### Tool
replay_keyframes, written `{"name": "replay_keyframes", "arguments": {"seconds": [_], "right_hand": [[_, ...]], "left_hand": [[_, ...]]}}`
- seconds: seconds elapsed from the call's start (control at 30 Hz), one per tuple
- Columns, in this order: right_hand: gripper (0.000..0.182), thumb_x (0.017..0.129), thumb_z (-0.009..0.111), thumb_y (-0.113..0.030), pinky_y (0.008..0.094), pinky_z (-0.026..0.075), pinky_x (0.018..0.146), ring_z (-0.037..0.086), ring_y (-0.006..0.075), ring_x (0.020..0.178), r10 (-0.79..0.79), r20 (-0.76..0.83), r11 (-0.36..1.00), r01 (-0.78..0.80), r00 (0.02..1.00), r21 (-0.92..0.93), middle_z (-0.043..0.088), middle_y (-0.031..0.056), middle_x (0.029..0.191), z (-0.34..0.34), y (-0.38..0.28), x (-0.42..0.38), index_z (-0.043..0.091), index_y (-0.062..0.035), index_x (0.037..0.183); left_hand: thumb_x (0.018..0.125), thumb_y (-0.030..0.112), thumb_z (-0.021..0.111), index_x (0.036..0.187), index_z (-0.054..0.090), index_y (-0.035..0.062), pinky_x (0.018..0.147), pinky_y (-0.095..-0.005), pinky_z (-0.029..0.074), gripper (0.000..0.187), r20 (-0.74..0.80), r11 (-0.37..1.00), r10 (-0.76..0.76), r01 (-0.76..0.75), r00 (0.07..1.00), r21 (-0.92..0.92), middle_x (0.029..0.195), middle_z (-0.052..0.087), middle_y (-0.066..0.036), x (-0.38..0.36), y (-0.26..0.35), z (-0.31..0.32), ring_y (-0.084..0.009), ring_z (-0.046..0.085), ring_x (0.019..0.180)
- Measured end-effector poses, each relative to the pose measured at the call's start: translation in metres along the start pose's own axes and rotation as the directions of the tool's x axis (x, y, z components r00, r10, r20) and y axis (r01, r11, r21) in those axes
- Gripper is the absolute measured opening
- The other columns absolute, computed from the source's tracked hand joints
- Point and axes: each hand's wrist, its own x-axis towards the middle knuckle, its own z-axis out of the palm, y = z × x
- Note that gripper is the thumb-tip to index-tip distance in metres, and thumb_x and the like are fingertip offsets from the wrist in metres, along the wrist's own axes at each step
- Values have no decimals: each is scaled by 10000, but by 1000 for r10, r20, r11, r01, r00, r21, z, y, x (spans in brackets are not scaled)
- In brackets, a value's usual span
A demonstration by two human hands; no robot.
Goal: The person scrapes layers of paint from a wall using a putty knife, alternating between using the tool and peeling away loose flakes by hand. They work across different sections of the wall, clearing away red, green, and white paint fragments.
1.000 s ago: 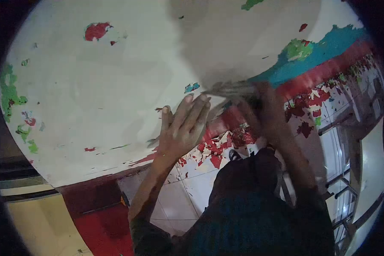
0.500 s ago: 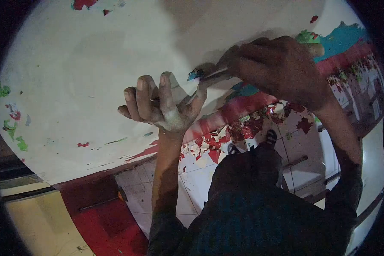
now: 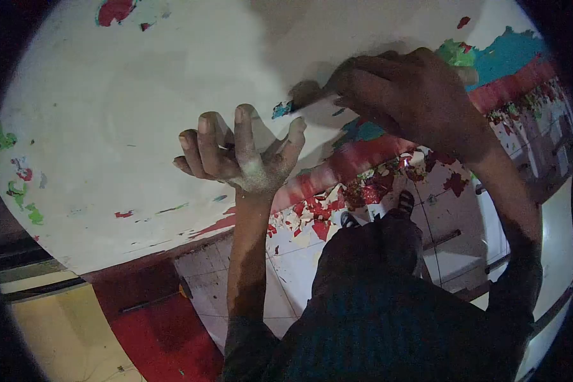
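Observation:
My right hand is wrapped around a paint scraper; the pale end of its handle pokes out behind the fist. The blade is mostly hidden by the fingers and their shadow, close against the white wall. A small teal paint patch shows just left of it. My left hand is open in front of the wall, fingers spread and holding nothing, with pale dust on the palm. A larger teal patch lies below the right hand, above a red painted band.
Red and cream paint flakes litter the tiled floor along the wall's foot. My sandalled feet stand among them. Green and teal patches mark the wall at right. A red surface is at lower left, with a long thin tool there.
My right hand and the scraper have shifted slightly up and away from the teal patch, and less of the blade shows. The left hand stays almost in place, still spread.

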Motion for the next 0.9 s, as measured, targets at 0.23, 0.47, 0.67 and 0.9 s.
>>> {"name": "replay_keyframes", "arguments": {"seconds": [0.23,0.47,0.67,0.9], "right_hand": [[216,823,557,-127,266,464,655,595,167,755,643,-263,643,-321,720,695,596,74,901,9,5,-47,481,-40,1005],[250,820,568,-113,239,431,715,531,115,819,888,11,172,-354,459,919,559,70,921,55,-30,-109,467,-3,1021],[246,834,547,-154,302,448,697,562,172,800,904,129,91,-478,409,874,571,116,891,79,-51,-136,467,-3,1011],[291,816,556,-245,389,468,649,594,315,756,810,164,294,-631,564,718,575,188,869,72,-44,-112,462,-25,982]], "left_hand": [[767,430,555,1172,497,114,947,-619,67,517,596,855,461,-508,657,-101,1336,268,-210,-16,9,-20,-430,190,1239],[752,297,570,1203,462,125,904,-562,272,495,711,909,416,-258,566,-327,1276,405,-94,-20,24,-28,-296,370,1181],[749,247,568,1214,430,96,897,-492,332,507,738,828,519,-467,431,-310,1323,349,-61,-10,44,-4,-250,374,1163],[727,206,603,1004,566,83,975,-487,232,305,611,735,668,-243,425,-634,1201,485,-77,-11,36,-12,-278,354,1191]]}}
